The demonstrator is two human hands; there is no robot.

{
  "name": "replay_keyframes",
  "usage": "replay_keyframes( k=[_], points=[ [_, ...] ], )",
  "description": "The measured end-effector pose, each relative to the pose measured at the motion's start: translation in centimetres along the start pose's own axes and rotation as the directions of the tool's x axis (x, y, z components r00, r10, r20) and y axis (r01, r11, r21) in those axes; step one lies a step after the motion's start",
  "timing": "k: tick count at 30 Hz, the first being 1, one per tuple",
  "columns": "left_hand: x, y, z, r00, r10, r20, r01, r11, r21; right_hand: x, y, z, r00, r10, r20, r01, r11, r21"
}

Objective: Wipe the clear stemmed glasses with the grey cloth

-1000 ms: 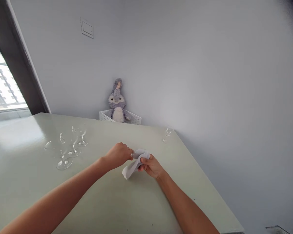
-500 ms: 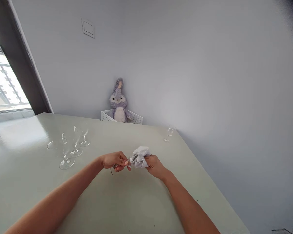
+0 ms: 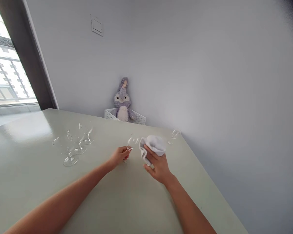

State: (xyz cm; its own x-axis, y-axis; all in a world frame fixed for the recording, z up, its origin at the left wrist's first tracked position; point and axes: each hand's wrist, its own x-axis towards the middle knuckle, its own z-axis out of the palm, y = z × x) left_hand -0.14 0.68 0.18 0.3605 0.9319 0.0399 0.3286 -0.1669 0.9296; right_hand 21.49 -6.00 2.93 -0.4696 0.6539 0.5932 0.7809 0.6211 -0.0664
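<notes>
My left hand pinches the stem of a small clear wine glass, its bowl pointing up and tilted a little to the right. The glass's foot is mostly hidden by my fingers. A crumpled white cloth is in my right hand, the fingers laid over its near side and the thumb below. A small gap separates the cloth from the glass bowl.
Three clear stemmed glasses stand grouped on the left of the pale table. Another glass stands near the table's far right corner. Behind the table, a plush toy sits in a white perforated basket against the wall.
The cloth has come away from the glass, moving right with my right hand. The glass in my left hand is now more upright and its bowl shows. The view has shifted slightly left.
</notes>
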Motion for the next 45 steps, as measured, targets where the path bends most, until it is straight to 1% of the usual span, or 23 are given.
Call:
replay_keyframes(
  k=[2,5,8,10,11,12,13,14,16,17,18,20,22,24,27,30,32,35,36,38,41,43,45],
  points=[
    [-0.6,0.0,0.7,0.999,0.047,-0.018,-0.04,0.963,0.267,0.3,-1.5,0.6,0.994,-0.059,0.092,0.061,0.998,-0.029],
    [-1.8,0.4,1.9,0.978,0.197,0.073,-0.205,0.819,0.537,0.7,-2.6,1.7,0.991,-0.079,0.109,0.081,0.997,-0.019],
    [-2.8,0.6,2.9,0.894,0.396,0.211,-0.42,0.576,0.701,1.0,-2.4,2.2,0.998,0.052,0.037,-0.055,0.995,0.086],
    [-3.1,0.4,3.3,0.853,0.464,0.241,-0.463,0.455,0.761,1.2,-1.8,2.1,0.976,0.217,-0.014,-0.205,0.94,0.272],
    [-3.2,0.2,3.6,0.846,0.479,0.235,-0.463,0.439,0.77,1.3,-1.4,2.0,0.949,0.314,-0.019,-0.281,0.874,0.397],
    [-3.2,-0.1,3.8,0.844,0.489,0.221,-0.458,0.44,0.773,1.3,-1.0,2.0,0.907,0.42,-0.003,-0.354,0.769,0.531],
    [-3.1,-0.4,4.0,0.845,0.495,0.205,-0.451,0.452,0.77,1.3,-0.6,2.1,0.844,0.536,0.036,-0.418,0.613,0.671],
    [-3.1,-0.7,4.1,0.849,0.494,0.187,-0.442,0.471,0.764,1.3,-0.2,2.3,0.761,0.641,0.097,-0.453,0.419,0.787],
    [-2.9,-1.1,4.4,0.873,0.468,0.137,-0.403,0.534,0.743,1.2,0.3,3.0,0.595,0.77,0.23,-0.435,0.067,0.898],
    [-2.9,-1.1,4.4,0.888,0.446,0.11,-0.379,0.576,0.724,1.2,0.3,3.5,0.532,0.802,0.273,-0.399,-0.047,0.916],
    [-2.9,-1.1,4.5,0.902,0.423,0.084,-0.357,0.623,0.696,1.2,0.2,4.0,0.491,0.82,0.294,-0.356,-0.119,0.927],
    [-2.9,-0.7,4.4,0.927,0.374,0.022,-0.308,0.726,0.615,1.3,-0.5,4.8,0.476,0.826,0.304,-0.269,-0.192,0.944],
    [-3.0,-0.3,4.3,0.935,0.35,-0.065,-0.27,0.817,0.51,1.4,-1.8,5.4,0.519,0.789,0.329,-0.203,-0.26,0.944],
    [-3.0,-0.1,4.3,0.919,0.348,-0.186,-0.258,0.887,0.383,1.5,-3.4,5.9,0.601,0.721,0.346,-0.22,-0.267,0.938],
    [-3.1,0.0,4.6,0.89,0.312,-0.333,-0.268,0.948,0.172,1.3,-5.5,6.5,0.685,0.652,0.326,-0.274,-0.183,0.944],
    [-3.2,-0.1,4.9,0.905,0.274,-0.327,-0.282,0.959,0.023,1.0,-6.4,6.9,0.753,0.6,0.268,-0.312,-0.033,0.95],
    [-3.2,-0.1,4.9,0.932,0.263,-0.249,-0.292,0.952,-0.088,0.7,-6.1,6.7,0.782,0.568,0.257,-0.35,0.059,0.935],
    [-3.0,0.2,4.1,0.984,0.176,-0.015,-0.168,0.908,-0.384,0.4,-5.0,6.0,0.746,0.599,0.29,-0.43,0.102,0.897],
    [-2.8,0.4,3.8,0.988,0.145,0.056,-0.1,0.87,-0.483,0.4,-4.7,5.8,0.731,0.607,0.313,-0.451,0.085,0.889],
    [-2.5,0.6,3.0,0.986,0.104,0.127,0.0,0.772,-0.635,0.3,-4.3,5.7,0.723,0.583,0.37,-0.469,0.022,0.883],
    [-2.1,0.9,2.2,0.988,0.085,0.127,0.037,0.675,-0.737,0.5,-4.0,6.2,0.73,0.551,0.405,-0.459,-0.046,0.888],
    [-1.9,0.9,1.9,0.994,0.064,0.085,0.021,0.663,-0.748,0.6,-3.7,6.4,0.683,0.627,0.376,-0.452,-0.042,0.891],
    [-1.6,0.8,1.8,0.999,0.032,-0.006,-0.025,0.658,-0.753,0.6,-3.0,6.0,0.604,0.74,0.297,-0.455,0.014,0.89]
  ],
)
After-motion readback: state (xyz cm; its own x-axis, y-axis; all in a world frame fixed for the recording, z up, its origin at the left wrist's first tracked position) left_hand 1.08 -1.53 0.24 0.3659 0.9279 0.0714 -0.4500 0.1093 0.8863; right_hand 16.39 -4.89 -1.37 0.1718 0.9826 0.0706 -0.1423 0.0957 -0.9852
